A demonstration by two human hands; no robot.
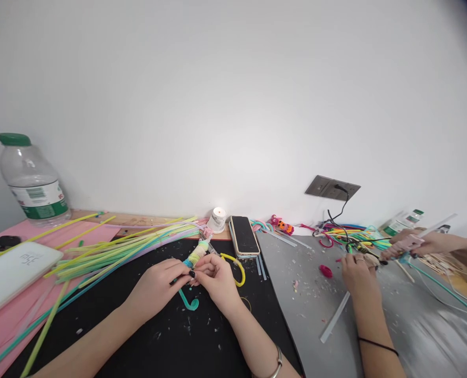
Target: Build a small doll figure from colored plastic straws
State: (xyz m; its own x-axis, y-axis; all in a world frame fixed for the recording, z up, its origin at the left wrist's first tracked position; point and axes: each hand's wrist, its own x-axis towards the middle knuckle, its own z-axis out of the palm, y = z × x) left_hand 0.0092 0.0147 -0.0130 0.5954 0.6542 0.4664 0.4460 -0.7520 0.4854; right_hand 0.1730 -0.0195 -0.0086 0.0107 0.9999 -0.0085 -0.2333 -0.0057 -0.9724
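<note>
My left hand (160, 286) and my right hand (217, 275) meet over the black mat (170, 341). Between them is a small wrapped piece in yellow, blue and pink (197, 254), upright and slightly tilted. The fingers of my left hand are closed on its lower part. My right hand pinches at the same spot, its fingertips touching those of the left. A teal pipe cleaner with a curled end (189, 302) hangs below the fingers. Just right of my right hand lies a bent yellow pipe cleaner (241, 273).
Pipe cleaners (111, 252) spread at the left beside a white power bank (18, 273) and a bottle (34, 184). A phone (244, 236) and paper cup (218, 220) stand by the wall. At the right, another person's hands (361, 278) work over the grey mat (308, 310).
</note>
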